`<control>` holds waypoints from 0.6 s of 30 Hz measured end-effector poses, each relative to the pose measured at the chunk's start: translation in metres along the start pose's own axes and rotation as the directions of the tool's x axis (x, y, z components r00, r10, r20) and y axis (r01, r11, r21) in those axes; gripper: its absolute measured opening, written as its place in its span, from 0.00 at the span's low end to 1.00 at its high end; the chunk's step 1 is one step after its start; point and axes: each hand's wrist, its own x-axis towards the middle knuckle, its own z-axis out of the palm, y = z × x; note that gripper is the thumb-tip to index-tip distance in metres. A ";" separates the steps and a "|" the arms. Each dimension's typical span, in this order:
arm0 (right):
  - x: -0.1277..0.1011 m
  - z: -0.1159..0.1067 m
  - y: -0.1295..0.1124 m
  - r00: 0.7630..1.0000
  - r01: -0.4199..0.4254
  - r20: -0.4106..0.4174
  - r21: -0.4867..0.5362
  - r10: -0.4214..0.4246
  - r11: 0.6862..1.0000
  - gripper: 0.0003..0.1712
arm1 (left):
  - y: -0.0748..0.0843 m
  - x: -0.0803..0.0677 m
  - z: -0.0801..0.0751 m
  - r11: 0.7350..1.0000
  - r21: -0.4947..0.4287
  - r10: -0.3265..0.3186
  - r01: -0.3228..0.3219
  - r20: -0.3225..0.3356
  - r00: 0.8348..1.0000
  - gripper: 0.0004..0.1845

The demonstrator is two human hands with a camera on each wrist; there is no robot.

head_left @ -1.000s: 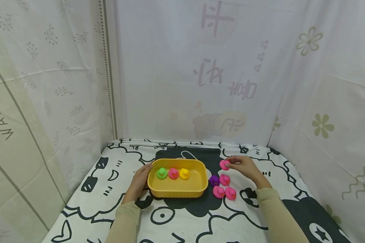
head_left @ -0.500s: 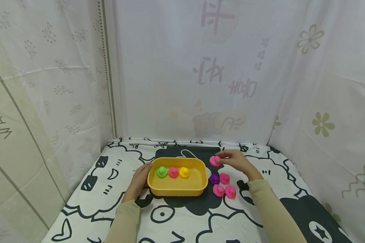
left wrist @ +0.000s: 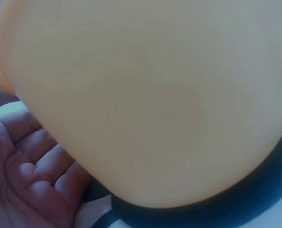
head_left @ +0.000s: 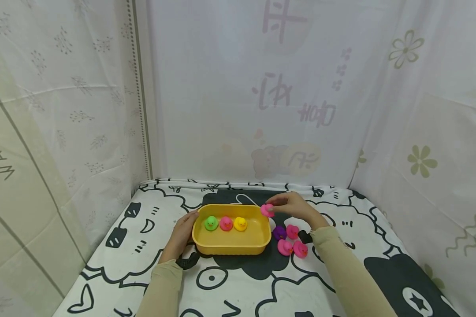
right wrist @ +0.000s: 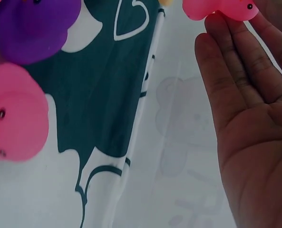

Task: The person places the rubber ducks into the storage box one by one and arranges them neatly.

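Since the earlier frames the right hand [head_left: 295, 208] has travelled leftward with a pink duck [head_left: 267, 210], from beside the loose ducks to the right-hand rim of the yellow tub [head_left: 232, 245]; the left hand [head_left: 182, 231] has stayed against the tub's left end, and the head view has barely shifted.

The right grip is pinching the pink duck at the fingertips; in the right wrist view the duck [right wrist: 221, 8] sits at the tips of the fingers [right wrist: 226, 52] with the palm open below. The left grip rests against the tub wall with fingers relaxed, bracing rather than grasping, and the left wrist view is almost filled by that wall [left wrist: 150, 95].

By my reading the step in hand is carrying this duck across to the tub. The tub already holds a green duck [head_left: 211, 223], a pink one [head_left: 226, 224] and a yellow one [head_left: 240, 224] in a row. The next move seems to call for clearing the rim, lowering the duck beside the yellow one and letting go. A purple duck [head_left: 279, 233] and three more pink ducks [head_left: 293, 241] lie on the counter [head_left: 123, 264] just right of the tub.

Readable writing: "WARM" on the left curtain [head_left: 4, 154]. The back curtain shows mirrored characters I cannot read
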 end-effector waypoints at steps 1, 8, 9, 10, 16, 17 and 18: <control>0.002 0.002 -0.001 1.000 0.004 0.015 0.001 -0.004 1.000 0.20 | 0.000 0.000 0.000 1.000 0.000 0.000 0.000 -0.002 1.000 0.34; 0.014 0.017 -0.010 0.991 0.071 0.116 -0.037 -0.066 0.997 0.21 | -0.001 0.002 -0.001 1.000 0.004 -0.009 0.009 -0.003 1.000 0.34; 0.016 0.019 -0.010 0.989 0.086 0.128 -0.041 -0.080 0.995 0.21 | -0.001 0.002 -0.001 1.000 0.003 -0.011 0.011 -0.004 1.000 0.33; 0.018 0.021 -0.010 0.987 0.090 0.138 -0.047 -0.083 0.995 0.21 | -0.001 0.002 -0.001 1.000 0.001 -0.012 0.012 -0.005 1.000 0.33; 0.025 0.033 -0.015 0.985 0.054 0.168 -0.101 -0.037 0.993 0.20 | 0.000 0.002 -0.001 1.000 0.000 -0.005 0.005 0.002 1.000 0.33; 0.025 0.035 -0.017 0.985 0.054 0.169 -0.117 -0.034 0.992 0.19 | 0.000 0.002 -0.001 1.000 0.003 -0.006 0.006 0.001 1.000 0.33; 0.025 0.037 -0.019 0.985 0.057 0.168 -0.139 -0.033 0.989 0.18 | 0.000 0.002 -0.001 1.000 0.004 -0.009 0.009 0.001 1.000 0.32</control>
